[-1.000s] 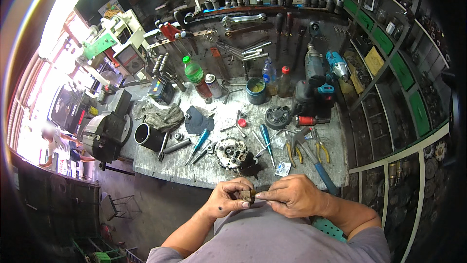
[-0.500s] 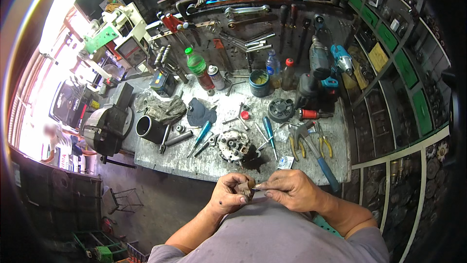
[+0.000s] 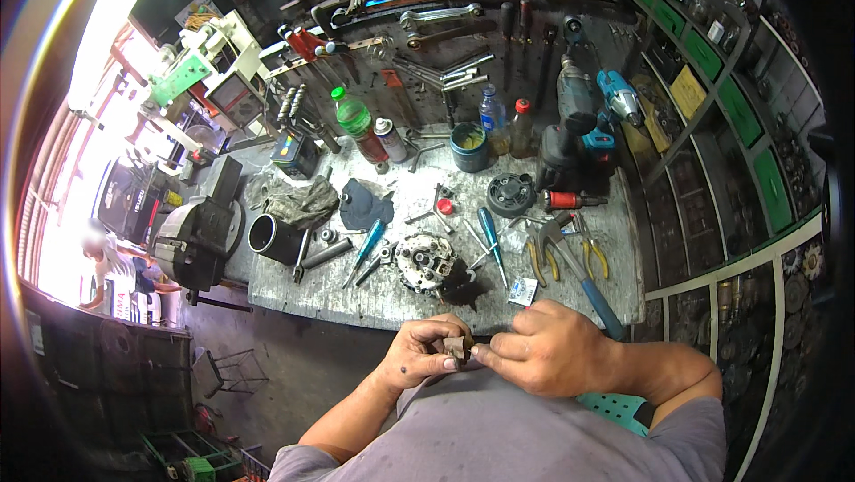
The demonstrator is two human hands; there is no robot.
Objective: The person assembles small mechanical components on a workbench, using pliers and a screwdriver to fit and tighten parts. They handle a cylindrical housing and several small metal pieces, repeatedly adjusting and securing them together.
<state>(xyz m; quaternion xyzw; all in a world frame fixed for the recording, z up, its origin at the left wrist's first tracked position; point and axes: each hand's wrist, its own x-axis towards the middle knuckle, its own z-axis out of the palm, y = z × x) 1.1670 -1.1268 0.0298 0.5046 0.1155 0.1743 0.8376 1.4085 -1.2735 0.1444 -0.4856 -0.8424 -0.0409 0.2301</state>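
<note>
Close to my body, before the bench edge, my left hand (image 3: 422, 356) pinches a small brownish-grey part (image 3: 456, 347) between thumb and fingers. Its exact kind cannot be made out. My right hand (image 3: 550, 348) is closed, fingertips pressed up to the right side of that part; whatever they grip is hidden. On the bench just beyond my hands lies a round metal alternator housing (image 3: 424, 261). A blue-handled screwdriver (image 3: 491, 237) rests to its right, and another blue screwdriver (image 3: 370, 244) to its left.
Pliers (image 3: 545, 261) and a blue-handled hammer (image 3: 595, 299) lie at the bench's right. A vise (image 3: 198, 232) and a dark metal cylinder (image 3: 274, 238) stand left. Bottles (image 3: 354, 117), an open tin (image 3: 469, 148) and a drill (image 3: 574, 94) stand farther back. Shelves (image 3: 712, 241) line the right.
My right hand has turned and drawn slightly right, with its fingers curled tighter. The left hand still holds the small part. The view has shifted a little.
</note>
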